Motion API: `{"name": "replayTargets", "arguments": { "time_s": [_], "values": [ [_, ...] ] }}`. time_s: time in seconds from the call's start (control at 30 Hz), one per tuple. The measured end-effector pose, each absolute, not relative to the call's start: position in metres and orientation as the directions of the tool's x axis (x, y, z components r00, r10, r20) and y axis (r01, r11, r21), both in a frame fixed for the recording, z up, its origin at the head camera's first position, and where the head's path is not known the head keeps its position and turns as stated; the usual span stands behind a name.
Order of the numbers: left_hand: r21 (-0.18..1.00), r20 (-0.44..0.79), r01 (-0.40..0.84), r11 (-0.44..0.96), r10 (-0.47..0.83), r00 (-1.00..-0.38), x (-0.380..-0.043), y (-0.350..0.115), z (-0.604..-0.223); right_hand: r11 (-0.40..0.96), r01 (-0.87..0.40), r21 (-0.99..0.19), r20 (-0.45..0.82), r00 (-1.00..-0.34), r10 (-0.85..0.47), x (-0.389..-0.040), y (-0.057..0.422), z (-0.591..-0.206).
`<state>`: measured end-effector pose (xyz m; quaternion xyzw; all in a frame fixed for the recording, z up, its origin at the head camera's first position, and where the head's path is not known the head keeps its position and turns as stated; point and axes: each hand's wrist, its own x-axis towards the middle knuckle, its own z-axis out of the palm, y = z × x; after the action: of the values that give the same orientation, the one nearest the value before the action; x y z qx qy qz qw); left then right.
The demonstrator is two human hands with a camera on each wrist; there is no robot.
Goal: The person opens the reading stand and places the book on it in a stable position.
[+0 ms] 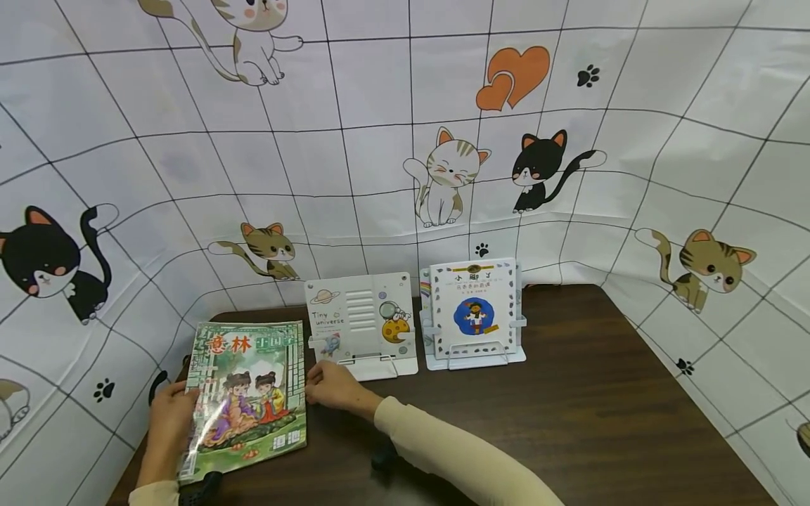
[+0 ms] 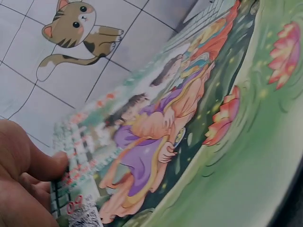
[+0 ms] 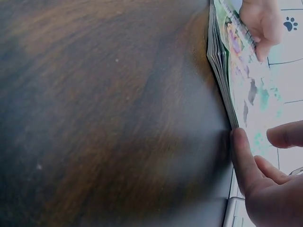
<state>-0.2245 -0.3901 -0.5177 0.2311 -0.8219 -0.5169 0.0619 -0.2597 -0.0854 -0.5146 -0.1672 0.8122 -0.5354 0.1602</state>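
A magazine [image 1: 247,397] with a green illustrated cover of two figures lies at the left of the dark table, with a thick stack of pages showing along its edge in the right wrist view. My left hand [image 1: 169,429] grips its left edge; the left wrist view shows the thumb [image 2: 45,163] on the cover and other fingers behind the edge. My right hand [image 1: 338,386] is at the opposite edge. In the right wrist view, a fingertip [image 3: 240,137] touches the page edges, while the thumb [image 3: 286,135] stays apart from the cover.
A white stand [image 1: 361,320] printed "Tiny universe" is just behind my right hand. To its right, another stand [image 1: 436,362] props up a white book [image 1: 481,309] with a blue round picture. Bare table [image 1: 607,393] stretches right; a cat-printed sheet [image 1: 354,161] hangs behind.
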Motion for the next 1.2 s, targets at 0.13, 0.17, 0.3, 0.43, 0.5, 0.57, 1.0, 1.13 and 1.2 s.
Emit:
{"name": "replayTargets", "arguments": {
  "time_s": [0.13,0.17,0.3,0.43,0.5,0.57,1.0,1.13,1.2],
  "values": [
    [0.918,-0.073,-0.240,0.314,-0.463,-0.884,-0.219,-0.387,-0.514,0.351,-0.087,-0.932,-0.084,-0.892,-0.444,-0.261,-0.087,-0.518],
    [0.927,-0.059,-0.223,0.301,-0.471,-0.880,-0.217,-0.386,-0.512,0.356,-0.091,-0.930,-0.084,-0.890,-0.448,-0.260,-0.087,-0.518],
    [0.941,-0.045,-0.210,0.267,-0.516,-0.855,-0.213,-0.383,-0.507,0.351,-0.112,-0.930,-0.081,-0.867,-0.492,-0.259,-0.087,-0.518],
    [0.948,-0.047,-0.208,0.242,-0.541,-0.840,-0.209,-0.384,-0.504,0.301,-0.082,-0.950,-0.095,-0.843,-0.530,-0.258,-0.087,-0.519],
    [0.954,-0.051,-0.205,0.221,-0.553,-0.832,-0.207,-0.386,-0.501,0.269,-0.048,-0.962,-0.109,-0.835,-0.539,-0.258,-0.088,-0.519],
    [0.966,-0.069,-0.196,0.169,-0.564,-0.823,-0.205,-0.387,-0.499,0.248,-0.033,-0.968,-0.113,-0.828,-0.550,-0.258,-0.088,-0.519],
    [0.963,-0.014,0.143,-0.227,-0.576,-0.817,-0.192,-0.386,-0.486,0.223,-0.103,-0.969,-0.055,-0.795,-0.604,-0.257,-0.096,-0.515],
    [0.953,0.027,0.200,-0.228,-0.593,-0.805,-0.191,-0.383,-0.482,0.181,-0.220,-0.958,0.073,-0.804,-0.591,-0.258,-0.096,-0.511],
    [0.949,0.044,0.223,-0.223,-0.606,-0.795,-0.192,-0.379,-0.479,0.185,-0.268,-0.945,0.116,-0.809,-0.577,-0.257,-0.094,-0.507]
  ]
}}
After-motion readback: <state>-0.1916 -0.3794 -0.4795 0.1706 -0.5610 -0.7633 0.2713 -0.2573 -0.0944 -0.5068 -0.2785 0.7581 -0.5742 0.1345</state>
